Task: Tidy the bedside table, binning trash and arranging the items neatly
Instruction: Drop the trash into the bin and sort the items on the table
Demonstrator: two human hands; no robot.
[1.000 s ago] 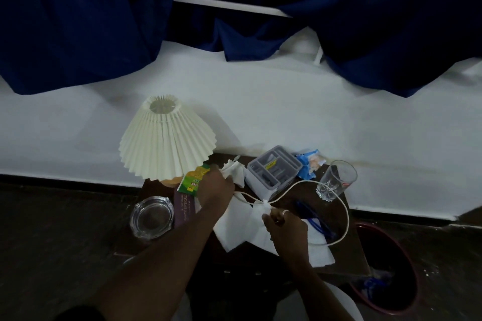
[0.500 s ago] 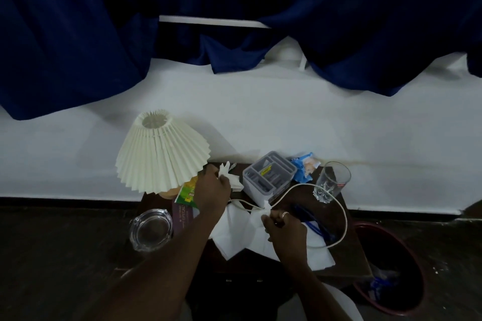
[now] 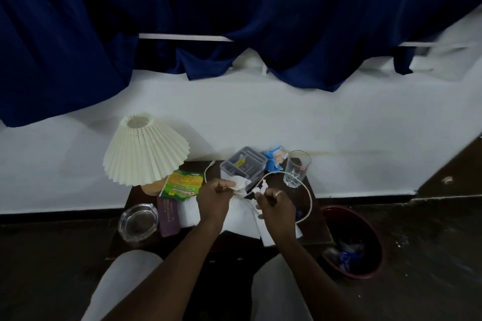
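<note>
Left hand (image 3: pixel 214 194) holds a closed grip on crumpled white tissue (image 3: pixel 240 183); right hand (image 3: pixel 275 202) pinches a thin white cable (image 3: pixel 307 190), likely gathering trash mid-surface (image 3: pixel 317 227), with the dark red plastic bin (image 3: pixel 365 227) beside its right edge.

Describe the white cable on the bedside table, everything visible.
The white cable is thin, round and flexible, plastic-looking. One end with a small plug lies free near the green packet, at the table's back. From there it runs to the hands, hidden between them; the right hand seems to pinch it. It then arcs in a wide loop past the drinking glass, apparently clear of it, and curves back over white paper toward the right wrist. Its far end is hidden.
</note>
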